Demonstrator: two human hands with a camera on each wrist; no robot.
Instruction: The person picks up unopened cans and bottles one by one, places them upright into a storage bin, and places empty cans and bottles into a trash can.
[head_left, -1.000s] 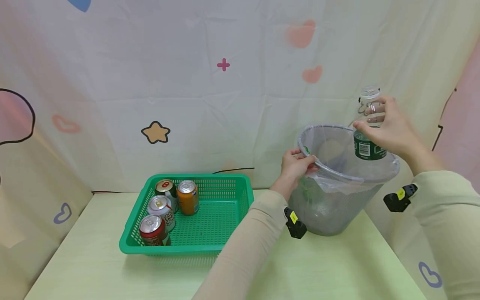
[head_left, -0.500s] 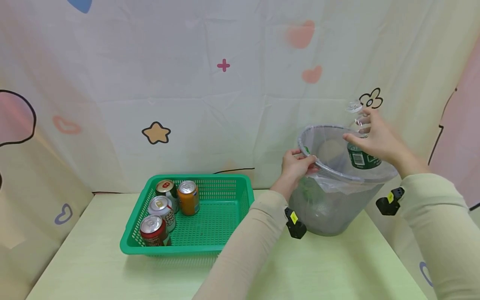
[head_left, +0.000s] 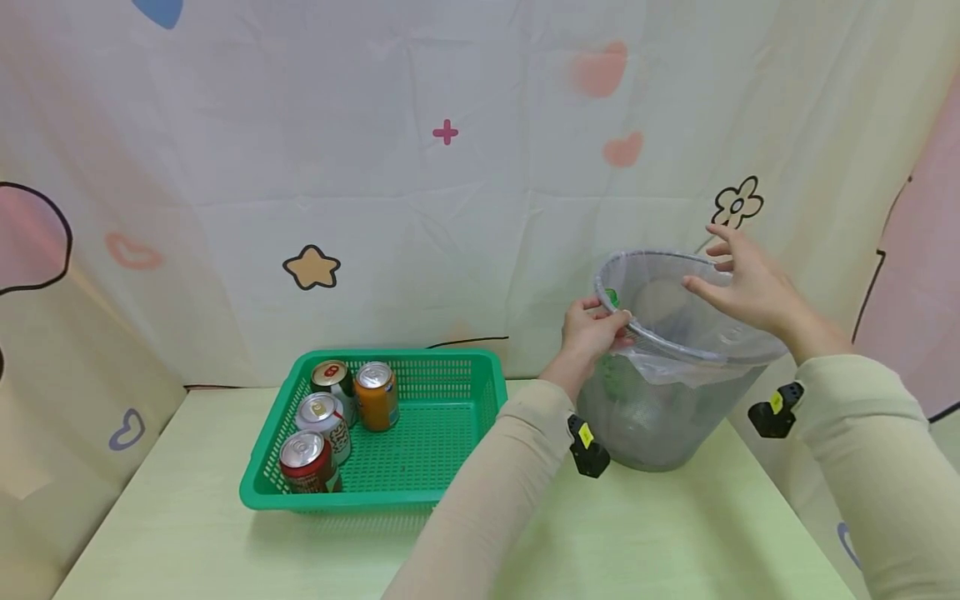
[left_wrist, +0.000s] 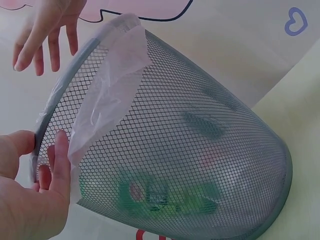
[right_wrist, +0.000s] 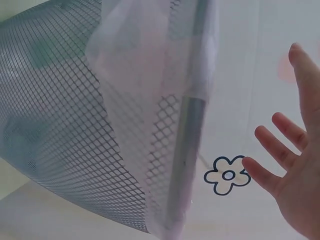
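Observation:
A grey mesh wastebasket (head_left: pixel 648 425), lined with a clear plastic bag (left_wrist: pixel 107 90), stands tilted on the table. My left hand (head_left: pixel 592 337) pinches its rim on the near left side, thumb on one side and fingers on the other, as the left wrist view shows. Over the far right part of the opening, my right hand (head_left: pixel 753 287) is spread with nothing in it. In the right wrist view its fingers (right_wrist: pixel 272 145) stand apart from the basket. Through the mesh, green-labelled items (left_wrist: pixel 165 195) show blurred, and a dark green patch (left_wrist: pixel 202 122) lies higher up.
To the left is a green plastic basket (head_left: pixel 442 500) holding several drink cans, among them an orange can (head_left: pixel 377 400) and a dark red can (head_left: pixel 307 471). A printed curtain (head_left: pixel 450 225) hangs behind the pale table (head_left: pixel 187 542).
My right hand moved left and lowered the clear bottle with a green label into the wastebasket's opening, then let it go. The bottle has dropped inside. My left hand stays on the rim.

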